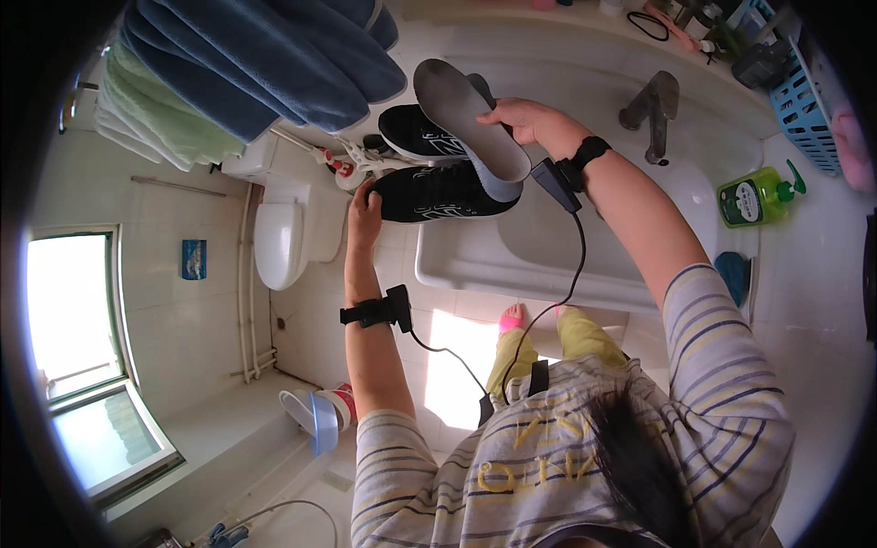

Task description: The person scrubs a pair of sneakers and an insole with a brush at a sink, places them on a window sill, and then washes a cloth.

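My left hand (364, 212) grips the left end of a black sneaker (420, 196) with white markings on its side. A second black sneaker (411, 132) sits just behind it. In my right hand (516, 121) is a grey insole (461, 123), pinched at its edge with the thumb on top. The insole slants over both shoes, and its near end overlaps the right end of the nearer sneaker. Whether that end touches the shoe, I cannot tell. A darker piece (481, 87), perhaps another insole, shows partly behind it. Each wrist wears a black strap with a cabled device.
Beneath my right arm spreads a white washbasin (566, 233) with a metal faucet (653, 105). A green pump bottle (754, 196) stands on its right rim. Blue towels (265, 55) hang at the upper left, above a white toilet (279, 242). A blue basket (804, 114) is far right.
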The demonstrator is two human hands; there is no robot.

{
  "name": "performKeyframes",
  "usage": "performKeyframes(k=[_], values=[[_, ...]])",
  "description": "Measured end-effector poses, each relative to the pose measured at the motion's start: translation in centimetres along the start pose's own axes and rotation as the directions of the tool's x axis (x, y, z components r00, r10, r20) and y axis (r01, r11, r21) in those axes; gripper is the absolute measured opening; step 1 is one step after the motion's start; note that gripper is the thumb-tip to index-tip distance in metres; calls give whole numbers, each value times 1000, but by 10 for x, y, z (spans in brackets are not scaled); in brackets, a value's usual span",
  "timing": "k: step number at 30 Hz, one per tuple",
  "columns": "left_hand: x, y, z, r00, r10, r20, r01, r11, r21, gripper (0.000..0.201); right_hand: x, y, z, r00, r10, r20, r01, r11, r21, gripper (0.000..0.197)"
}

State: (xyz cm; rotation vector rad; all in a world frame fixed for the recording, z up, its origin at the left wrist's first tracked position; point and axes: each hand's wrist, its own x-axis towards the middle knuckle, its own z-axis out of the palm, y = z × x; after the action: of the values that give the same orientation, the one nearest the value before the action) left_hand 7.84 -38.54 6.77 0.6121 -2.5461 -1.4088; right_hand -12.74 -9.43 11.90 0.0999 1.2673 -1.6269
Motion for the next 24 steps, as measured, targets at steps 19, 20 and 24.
performKeyframes(k=[19, 20, 24], values=[[-20, 7, 1, 933, 283, -221, -203, 924, 323, 41, 21, 2, -49, 376, -921, -100, 79, 140, -987, 63], [-25, 29, 8, 957, 219, -192, -114, 887, 447, 45, 2, 14, -53, 392, -913, -113, 103, 166, -981, 57], [-42, 91, 29, 810, 519, -272, -286, 756, 589, 45, -95, 86, -83, 486, -865, -124, 213, 255, -943, 35]])
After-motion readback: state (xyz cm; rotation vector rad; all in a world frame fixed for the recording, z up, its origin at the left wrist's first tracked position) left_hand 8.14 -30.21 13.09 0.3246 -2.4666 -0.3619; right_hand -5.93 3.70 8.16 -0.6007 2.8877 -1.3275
